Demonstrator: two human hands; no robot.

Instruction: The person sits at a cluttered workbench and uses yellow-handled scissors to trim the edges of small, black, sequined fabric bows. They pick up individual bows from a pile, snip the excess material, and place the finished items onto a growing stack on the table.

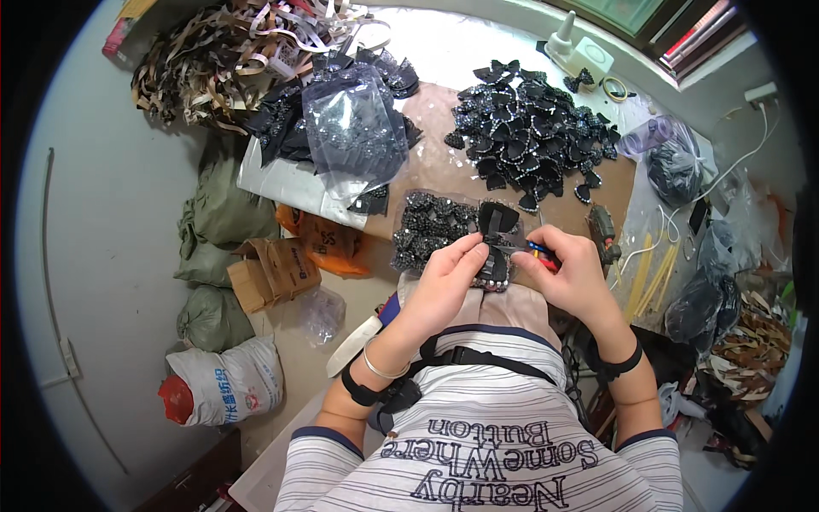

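Over the table's near edge, my left hand [459, 263] pinches a black bow [498, 218] between thumb and fingertips. My right hand [566, 266] is closed around a small tool with red and blue handles [543, 256]; its working end is too small to make out. The right fingertips come close to the bow's right side. Beneath and left of the bow lies a batch of black sequined bows [426, 224], apparently in clear plastic. A large heap of black bows with sparkling edges [529, 132] spreads farther back on the table.
A clear plastic bag [357, 128] rests on more black sequined pieces at the back left, beside a tangled ribbon pile [213, 64]. To the right are a glue gun [602, 229], yellow glue sticks [650, 277] and a white cable [725, 175]. A cardboard box [273, 273] stands lower left.
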